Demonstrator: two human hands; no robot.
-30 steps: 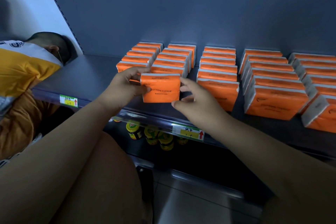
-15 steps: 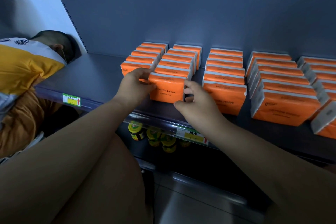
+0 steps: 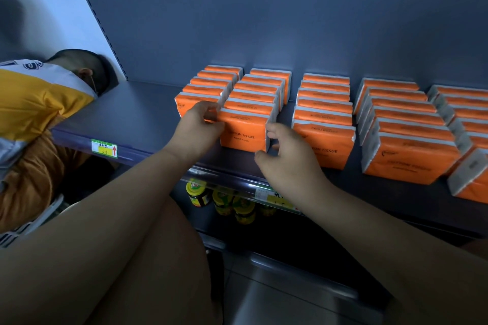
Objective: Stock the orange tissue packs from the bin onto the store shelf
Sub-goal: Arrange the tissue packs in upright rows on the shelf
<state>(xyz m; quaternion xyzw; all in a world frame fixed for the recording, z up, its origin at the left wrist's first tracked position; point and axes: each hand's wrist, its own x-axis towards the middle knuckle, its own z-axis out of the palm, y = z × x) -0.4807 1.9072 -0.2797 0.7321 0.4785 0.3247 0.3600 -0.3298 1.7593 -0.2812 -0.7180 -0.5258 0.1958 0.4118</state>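
An orange tissue pack [image 3: 244,132] stands upright on the dark shelf [image 3: 137,113], at the front of the second row from the left. My left hand [image 3: 199,128] grips its left end, fingers curled over the top corner. My right hand [image 3: 287,158] curls against its right end, thumb by the lower front corner. Several rows of orange tissue packs [image 3: 324,103] fill the shelf from there to the right, with one more row [image 3: 208,87] on the left.
Another person in a yellow and white shirt [image 3: 34,103] crouches at the left, head against the shelf end. A white basket edge [image 3: 31,224] shows below them. Yellow-lidded jars [image 3: 221,200] stand on the lower shelf. A price tag [image 3: 104,148] sits on the shelf rail.
Both hands carried the pack from in front of the shelf edge back and down onto the shelf. It now stands against the front of its row.
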